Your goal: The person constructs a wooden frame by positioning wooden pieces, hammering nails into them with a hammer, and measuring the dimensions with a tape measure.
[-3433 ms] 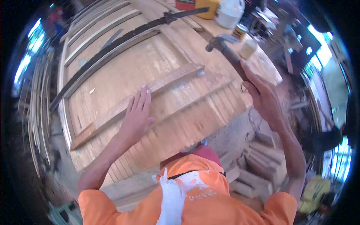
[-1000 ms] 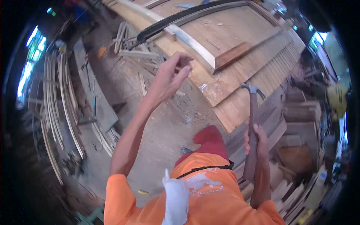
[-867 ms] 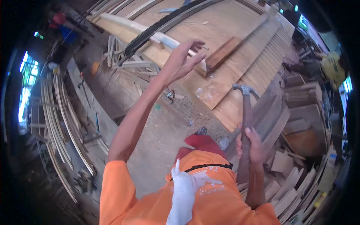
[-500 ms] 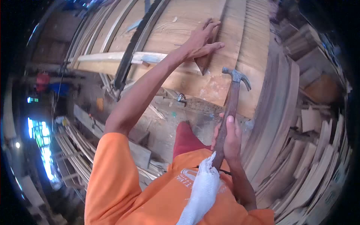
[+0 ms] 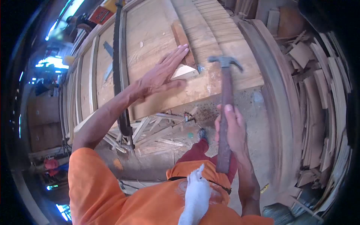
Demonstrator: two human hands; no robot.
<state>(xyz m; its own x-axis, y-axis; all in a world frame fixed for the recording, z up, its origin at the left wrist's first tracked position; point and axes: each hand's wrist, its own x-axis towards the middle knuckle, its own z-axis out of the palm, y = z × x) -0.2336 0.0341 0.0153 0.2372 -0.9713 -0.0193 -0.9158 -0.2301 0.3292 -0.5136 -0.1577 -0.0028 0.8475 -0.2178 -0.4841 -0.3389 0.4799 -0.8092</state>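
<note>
My left hand (image 5: 165, 73) lies with its fingers stretched out over the corner of a wooden frame, across the light strip (image 5: 186, 71) and beside the reddish-brown strip (image 5: 183, 42). My right hand (image 5: 230, 127) is wrapped round the handle of a claw hammer (image 5: 225, 88). The hammer is upright in view, its metal head just right of the frame corner and apart from my left hand. Beneath the frame is a large wooden panel (image 5: 150, 30). A long dark clamp bar (image 5: 120, 56) crosses the frame left of my left hand.
Thick curved planks (image 5: 275, 82) stand to the right of the panel, with many stacked wood offcuts (image 5: 313, 112) beyond. Scrap strips (image 5: 165, 131) lie on the floor below the panel edge. A red box (image 5: 100, 15) is at the top left. A white cloth (image 5: 195, 198) hangs in front of my shirt.
The view has turned, and the panel appears rotated. My left hand has come down from the air onto the frame corner. The hammer stays in my right hand, its head nearer the corner.
</note>
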